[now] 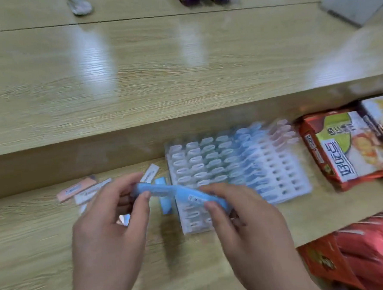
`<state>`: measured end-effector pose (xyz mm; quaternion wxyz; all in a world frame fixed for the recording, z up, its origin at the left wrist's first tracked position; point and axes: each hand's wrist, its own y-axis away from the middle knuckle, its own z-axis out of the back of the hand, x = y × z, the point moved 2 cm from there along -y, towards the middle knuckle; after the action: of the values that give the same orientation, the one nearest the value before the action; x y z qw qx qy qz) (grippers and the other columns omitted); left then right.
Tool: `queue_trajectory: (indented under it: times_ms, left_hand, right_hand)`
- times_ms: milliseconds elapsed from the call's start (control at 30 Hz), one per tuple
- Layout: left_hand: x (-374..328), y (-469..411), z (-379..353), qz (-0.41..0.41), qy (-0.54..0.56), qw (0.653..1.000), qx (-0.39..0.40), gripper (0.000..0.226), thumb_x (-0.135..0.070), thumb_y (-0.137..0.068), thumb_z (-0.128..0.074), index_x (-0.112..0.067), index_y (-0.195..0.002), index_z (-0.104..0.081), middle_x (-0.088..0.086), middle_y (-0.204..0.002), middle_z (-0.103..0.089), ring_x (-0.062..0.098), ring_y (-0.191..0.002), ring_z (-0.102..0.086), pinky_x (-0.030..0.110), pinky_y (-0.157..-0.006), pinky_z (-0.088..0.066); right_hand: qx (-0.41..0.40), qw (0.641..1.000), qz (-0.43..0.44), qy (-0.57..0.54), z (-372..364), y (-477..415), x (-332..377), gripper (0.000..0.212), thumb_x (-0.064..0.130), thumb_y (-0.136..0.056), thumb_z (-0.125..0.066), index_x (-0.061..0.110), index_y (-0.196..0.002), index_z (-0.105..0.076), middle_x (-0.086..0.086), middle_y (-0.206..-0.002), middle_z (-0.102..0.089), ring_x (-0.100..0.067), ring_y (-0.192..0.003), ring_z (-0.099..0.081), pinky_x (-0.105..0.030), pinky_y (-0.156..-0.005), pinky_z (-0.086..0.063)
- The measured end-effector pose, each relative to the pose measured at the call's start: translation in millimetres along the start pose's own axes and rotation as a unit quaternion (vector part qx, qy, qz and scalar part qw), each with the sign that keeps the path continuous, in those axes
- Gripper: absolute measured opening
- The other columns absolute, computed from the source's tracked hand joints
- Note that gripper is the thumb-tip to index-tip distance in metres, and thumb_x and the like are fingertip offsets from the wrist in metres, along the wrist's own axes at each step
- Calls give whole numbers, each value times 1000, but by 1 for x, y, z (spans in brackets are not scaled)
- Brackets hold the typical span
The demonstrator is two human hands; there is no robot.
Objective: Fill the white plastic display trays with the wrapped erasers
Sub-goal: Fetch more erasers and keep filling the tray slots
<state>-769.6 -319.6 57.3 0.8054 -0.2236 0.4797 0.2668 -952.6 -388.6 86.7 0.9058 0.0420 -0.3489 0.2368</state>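
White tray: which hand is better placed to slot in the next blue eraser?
Right, probably. The right hand pinches a blue eraser over the white tray; the left hand holds a second eraser left of it.

Left hand (111, 219), right hand (244, 222), both pinching, fingers curled

Big dark Korean-style lettering runs sideways down the white panel of the red snack box (341, 155) on the right, but it's too blurred to spell out. The small label print on the blue eraser (195, 198) is just a smear.
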Motion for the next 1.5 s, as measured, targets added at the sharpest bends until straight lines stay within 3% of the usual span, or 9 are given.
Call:
queue_trajectory:
  times_ms: [167, 300, 367, 467, 567, 833, 1067, 1367, 1500]
  left_hand:
    - [-44, 6, -58, -43, 14, 999, 22, 29, -28, -85, -66, -47, -108, -65, -23, -100, -69, 3, -89, -69, 9, -81, -48]
    - [-76, 3, -107, -65, 22, 997, 39, 23, -22, -91, -71, -41, -104, -71, -18, -99, -67, 5, -92, -68, 10, -79, -50]
    - [-90, -1, -126, -80, 5, 996, 49, 21, -20, -90, -71, -34, -105, -74, -18, -97, -65, 3, -90, -66, 10, -77, -50]
    - [-103, -6, -154, -112, -60, 991, 48, 20, -20, -88, -71, -27, -106, -74, -21, -94, -63, -4, -84, -61, 7, -74, -44]
    - [-102, -11, -174, -111, -105, 987, 41, 17, -19, -88, -72, -26, -104, -73, -19, -92, -64, 2, -75, -58, 18, -70, -48]
    - [-90, -16, -197, -111, -173, 978, 34, 14, -21, -88, -71, -23, -102, -74, -16, -90, -68, 4, -74, -48, 9, -71, -37]
    - [-90, -19, -203, -154, -172, 972, 30, 12, -13, -86, -76, -16, -97, -76, -10, -93, -73, 13, -79, -61, 24, -70, -48]
    - [-86, -27, -200, -194, -175, 961, 88, 13, -5, -82, -79, -13, -93, -77, -7, -91, -74, 8, -81, -57, 29, -75, -49]
    - [-90, -27, -205, -212, -237, 941, 120, 9, -9, -84, -78, -15, -91, -78, -5, -84, -74, 23, -72, -60, 40, -65, -53]
  right_hand:
    - [-74, 996, 11, 41, 76, -11, -83, 32, 12, -90, -55, 25, -117, -67, 10, -101, -63, -3, -91, -59, -12, -79, -42]
    - [-79, 996, -34, 23, 104, -31, -127, 37, 22, -93, -63, 44, -120, -50, 31, -98, -59, 10, -88, -56, -1, -75, -39]
    - [-68, 997, -39, 6, 104, -48, -137, 38, 27, -88, -67, 50, -109, -44, 31, -96, -59, 7, -86, -57, -4, -73, -42]
    - [-62, 997, -5, 39, 100, -75, -148, 23, 30, -87, -69, 36, -105, -57, 24, -89, -60, -1, -78, -55, -15, -65, -46]
    - [-46, 997, 36, 46, 90, -95, -154, 19, 36, -86, -67, 30, -104, -64, 17, -87, -63, -10, -84, -56, -37, -67, -50]
    - [-28, 990, 119, 75, 77, -112, -162, 15, 32, -82, -77, 28, -93, -67, 32, -66, -26, -15, -75, -55, -30, -55, -45]
    - [-51, 980, 170, 92, 76, -112, -174, 10, 26, -84, -77, 22, -93, -74, 13, -78, -68, -20, -76, -58, -25, -60, -42]
    - [-36, 974, 207, 84, 73, -115, -176, 19, 15, -89, -69, 21, -105, -78, 9, -97, -75, -25, -81, -61, -38, -62, -54]
    - [-42, 968, 226, 96, 70, -112, -177, 24, 15, -91, -60, 20, -106, -78, 5, -98, -75, -27, -81, -61, -39, -63, -53]
